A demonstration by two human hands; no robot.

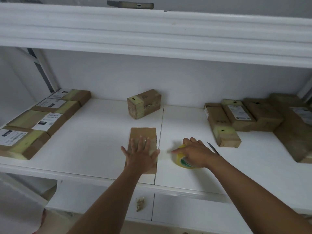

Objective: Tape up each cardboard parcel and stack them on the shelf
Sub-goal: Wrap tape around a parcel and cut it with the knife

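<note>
Centrally on the white shelf (101, 132): a flat cardboard parcel (143, 134), pressed down by the left hand (141, 153) with fingers straight and spread, grip apart, palm over the parcel's near half. Just right of that parcel: a roll of yellowish clear tape (183, 160), clasped from above by the right hand (195, 152), fingers curled over the roll, a strip of tape stretched from roll to parcel edge. Right of the roll, close by the right wrist: a dark blade (213, 148), lying flat. Behind the parcel, near the back wall: a single taped box (144, 103) standing alone. Far left of the parcel: a row of four taped, labelled parcels (42, 119). Far right of the parcel: a loose cluster of taped parcels (244, 115), some overlapping, one angled forward toward the shelf edge.
</note>
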